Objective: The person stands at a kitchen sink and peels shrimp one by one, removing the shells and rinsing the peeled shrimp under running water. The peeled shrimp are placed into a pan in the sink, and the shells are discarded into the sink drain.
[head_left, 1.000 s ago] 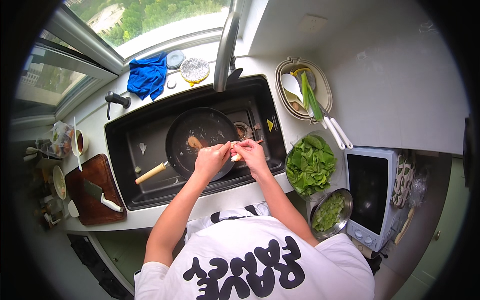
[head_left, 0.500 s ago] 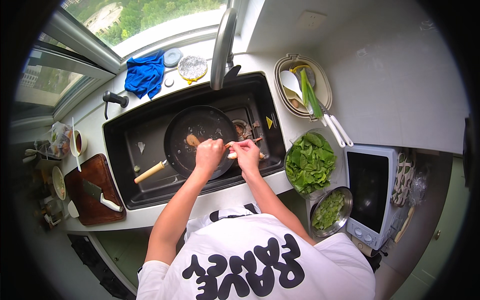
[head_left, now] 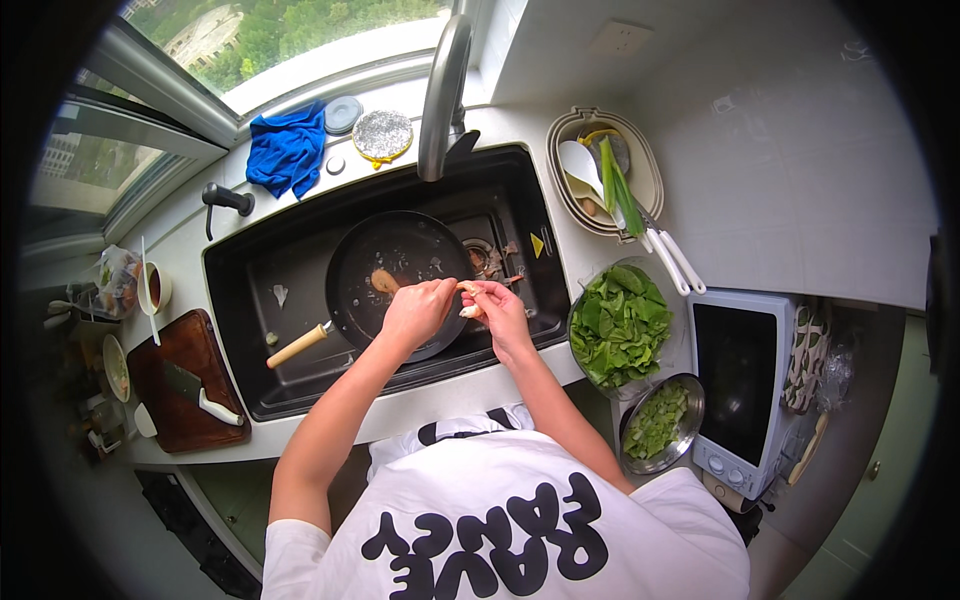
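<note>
I note the left hand (head_left: 420, 312) and right hand (head_left: 503, 315) narrowed, fingertips pinching a small pale piece (head_left: 468, 288) between them, at the three o'clock rim of the black pan (head_left: 400, 245) in the sink (head_left: 285, 262). Green leaves (head_left: 620, 325) lie just past three o'clock.

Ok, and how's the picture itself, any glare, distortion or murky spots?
Head view: the window is bright, its lower part looks washed out; head view: the fisheye bends edges toward a black border; head view: the far-left clutter is dim and hard to read; head view: the pale piece at the right hand is too small to identify.
</note>
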The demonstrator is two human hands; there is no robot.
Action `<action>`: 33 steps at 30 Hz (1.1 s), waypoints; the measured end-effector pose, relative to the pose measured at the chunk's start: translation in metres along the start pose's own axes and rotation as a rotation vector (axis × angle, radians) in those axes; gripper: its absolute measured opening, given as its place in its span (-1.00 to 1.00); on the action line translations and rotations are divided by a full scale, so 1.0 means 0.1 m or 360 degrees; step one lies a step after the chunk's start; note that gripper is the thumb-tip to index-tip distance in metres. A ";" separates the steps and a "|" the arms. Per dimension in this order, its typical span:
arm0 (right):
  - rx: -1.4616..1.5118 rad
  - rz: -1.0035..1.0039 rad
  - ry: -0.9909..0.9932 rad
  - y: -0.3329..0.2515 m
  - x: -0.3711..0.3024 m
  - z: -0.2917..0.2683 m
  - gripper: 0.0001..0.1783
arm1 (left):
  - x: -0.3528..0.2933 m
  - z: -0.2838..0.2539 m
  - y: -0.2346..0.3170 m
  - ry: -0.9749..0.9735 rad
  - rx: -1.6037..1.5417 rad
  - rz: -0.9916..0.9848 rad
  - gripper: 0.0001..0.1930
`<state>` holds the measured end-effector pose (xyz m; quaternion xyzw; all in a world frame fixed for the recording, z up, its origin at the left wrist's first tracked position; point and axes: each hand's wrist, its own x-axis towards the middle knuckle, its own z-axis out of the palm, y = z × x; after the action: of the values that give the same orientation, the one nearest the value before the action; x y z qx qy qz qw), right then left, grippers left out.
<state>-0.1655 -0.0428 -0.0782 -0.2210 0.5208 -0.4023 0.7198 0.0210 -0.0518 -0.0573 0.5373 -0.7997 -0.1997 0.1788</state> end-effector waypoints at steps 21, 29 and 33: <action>-0.0045 0.0445 0.0063 -0.01 0.07 0.02 -0.73 | 0.20 0.18 -0.37 0.0263 0.0335 0.0054 -0.81; 0.0198 0.0154 -0.0022 -0.15 -0.20 0.12 -0.73 | 0.40 0.06 -0.24 -0.0016 -0.0064 -0.0322 -0.82; 0.0175 -0.0024 0.0029 -0.24 -0.18 0.11 -0.75 | 0.35 0.37 0.00 -0.0150 -0.1072 -0.0330 -0.40</action>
<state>-0.1662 -0.0428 -0.0461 -0.1814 0.5029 -0.4378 0.7229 -0.0097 -0.0794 -0.0861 0.5168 -0.6375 -0.4937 0.2876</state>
